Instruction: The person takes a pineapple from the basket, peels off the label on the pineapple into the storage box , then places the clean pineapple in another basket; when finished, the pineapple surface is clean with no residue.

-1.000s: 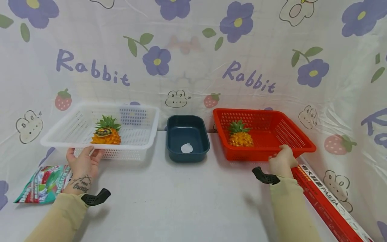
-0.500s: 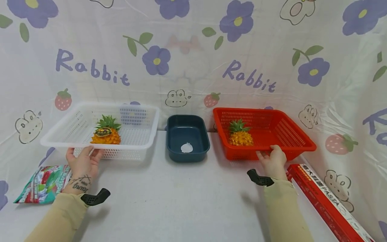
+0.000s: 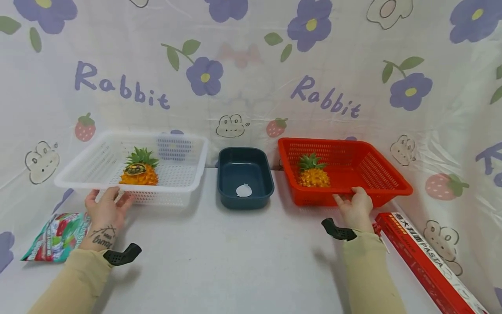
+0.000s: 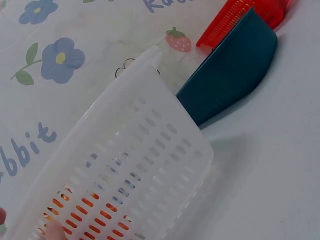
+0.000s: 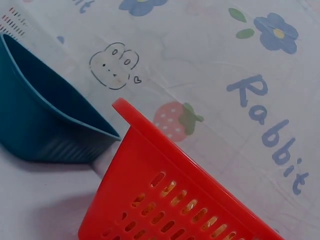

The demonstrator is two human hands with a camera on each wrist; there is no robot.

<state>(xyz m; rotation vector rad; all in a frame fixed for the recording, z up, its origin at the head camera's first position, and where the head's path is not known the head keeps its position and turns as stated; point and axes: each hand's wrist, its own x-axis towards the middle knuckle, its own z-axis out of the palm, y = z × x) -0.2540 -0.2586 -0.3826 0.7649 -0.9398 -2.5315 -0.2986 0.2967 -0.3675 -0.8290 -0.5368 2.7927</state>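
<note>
My left hand (image 3: pixel 106 209) holds the front rim of a white perforated plastic basket (image 3: pixel 184 188). Inside that basket lies a small pineapple (image 3: pixel 139 175) with a dark label and green leaves. In the left wrist view, a fingertip (image 4: pixel 55 231) presses the basket's outer wall. At the right, my right hand (image 3: pixel 356 210) grips the front rim of a red perforated basket (image 3: pixel 392 191). Another pineapple (image 3: pixel 313 176) lies in its left part. The right wrist view shows the red basket's wall (image 5: pixel 125 175) but not the hand.
Between the baskets stands a dark teal tub (image 3: pixel 245 203) with a white round patch in its bottom. A colourful snack bag (image 3: pixel 59 237) lies at the left. A long red pasta box (image 3: pixel 427 261) lies along the right side. A patterned curtain (image 3: pixel 251 78) hangs behind.
My right hand has moved left along the red basket's front rim, uncovering the near end of the pasta box. My left hand keeps its place on the white basket.
</note>
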